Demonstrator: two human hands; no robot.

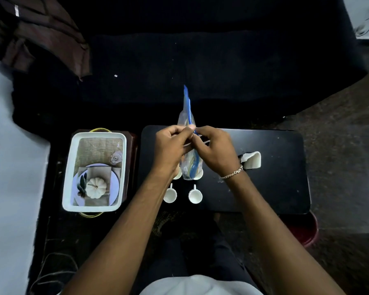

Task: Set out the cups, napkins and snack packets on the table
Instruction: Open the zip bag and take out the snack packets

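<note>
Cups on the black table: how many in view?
4. Two fully visible in the near row: near-left cup and near-right cup. Two more behind, mostly hidden: one under the left hand, one behind the plastic packet. More may be hidden.

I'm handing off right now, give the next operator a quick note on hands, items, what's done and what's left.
Left hand and right hand: both pinch one clear, blue-striped packet, held upright above the black table.
Cups: two near cups stand on the table; two more behind them are partly hidden by the packet.
Napkins: white, at the table's right.
White tray: left of the table.
Done: cups out.
Left: set the packet down.
</note>
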